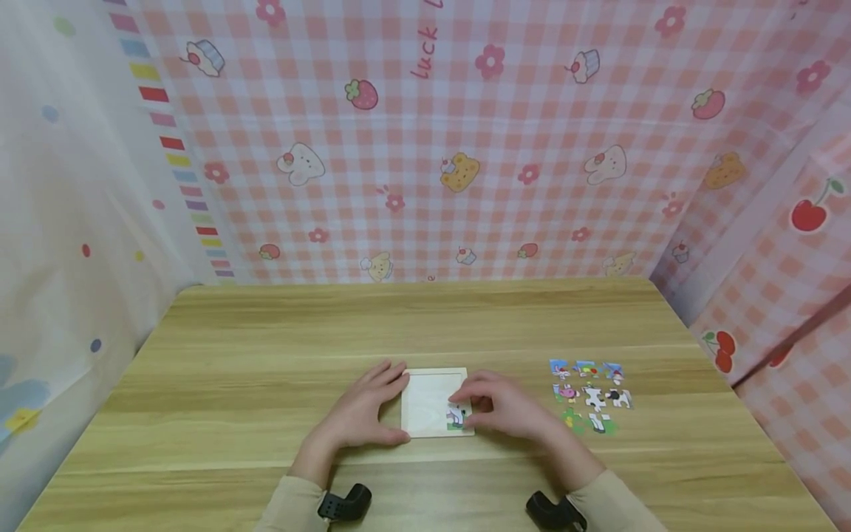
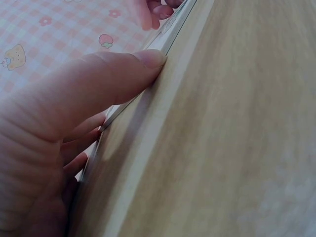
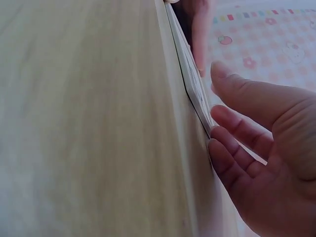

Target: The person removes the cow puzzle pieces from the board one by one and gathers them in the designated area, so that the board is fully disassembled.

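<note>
- A pale square tray (image 1: 425, 391) lies flat on the wooden table (image 1: 266, 347), near the table's front edge and about midway across it.
- The left hand (image 1: 366, 406) rests at the tray's left edge, fingers straight and laid along it. In the left wrist view the thumb (image 2: 123, 74) presses against the tray's (image 2: 170, 34) near side, and the other fingers lie along the rim.
- The right hand (image 1: 505, 405) sits at the tray's lower right corner, fingertips bent down onto a puzzle piece (image 1: 456, 417) that lies inside that corner. The piece shows green, white and dark print.
- Whether the right fingers pinch the piece or only press on it cannot be told from the head view. The right wrist view shows relaxed, slightly parted fingers (image 3: 232, 163) touching the tray's (image 3: 192, 84) edge, with the piece itself hidden.
- Loose pieces (image 1: 588, 395) lie in rows on the table to the right of the tray, well apart from it and just beyond the right hand. They are brightly coloured: blue ones in the far row, green ones in the near row.
- Pink checked sheets (image 1: 465, 148) printed with bunnies, bears and strawberries stand behind the tray and to its right.
</note>
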Motion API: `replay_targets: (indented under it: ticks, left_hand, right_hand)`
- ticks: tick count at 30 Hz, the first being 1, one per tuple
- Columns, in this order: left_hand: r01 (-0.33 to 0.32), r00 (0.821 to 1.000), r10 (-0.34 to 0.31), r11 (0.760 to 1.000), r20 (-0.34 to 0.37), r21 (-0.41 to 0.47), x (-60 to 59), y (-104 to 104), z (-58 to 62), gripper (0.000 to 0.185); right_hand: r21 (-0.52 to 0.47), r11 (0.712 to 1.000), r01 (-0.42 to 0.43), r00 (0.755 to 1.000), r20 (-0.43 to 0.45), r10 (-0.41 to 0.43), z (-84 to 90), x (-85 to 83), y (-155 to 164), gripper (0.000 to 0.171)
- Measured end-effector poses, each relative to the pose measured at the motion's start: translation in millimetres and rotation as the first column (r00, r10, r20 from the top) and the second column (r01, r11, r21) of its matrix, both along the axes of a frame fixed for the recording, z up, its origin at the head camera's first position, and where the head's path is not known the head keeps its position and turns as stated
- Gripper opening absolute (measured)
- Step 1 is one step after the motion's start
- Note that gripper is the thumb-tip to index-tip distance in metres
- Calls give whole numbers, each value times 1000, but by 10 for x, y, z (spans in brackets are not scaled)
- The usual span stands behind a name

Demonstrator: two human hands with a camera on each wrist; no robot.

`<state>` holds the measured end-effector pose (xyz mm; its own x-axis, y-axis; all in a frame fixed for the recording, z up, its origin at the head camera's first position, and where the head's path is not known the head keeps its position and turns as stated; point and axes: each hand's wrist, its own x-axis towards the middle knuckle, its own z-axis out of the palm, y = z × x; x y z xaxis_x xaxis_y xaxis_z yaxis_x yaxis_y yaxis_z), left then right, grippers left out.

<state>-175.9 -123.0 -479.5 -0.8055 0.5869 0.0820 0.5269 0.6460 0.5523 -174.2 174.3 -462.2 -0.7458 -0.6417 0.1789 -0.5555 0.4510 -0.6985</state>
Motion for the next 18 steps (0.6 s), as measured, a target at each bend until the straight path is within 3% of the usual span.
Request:
replay_targets:
  ticks: [18]
  left_hand:
    - [-8,1000,8,1000,21,3,-3,2,-4,94]
  right_hand:
    - [147,989,29,999,30,-34,-21,11,-100,26]
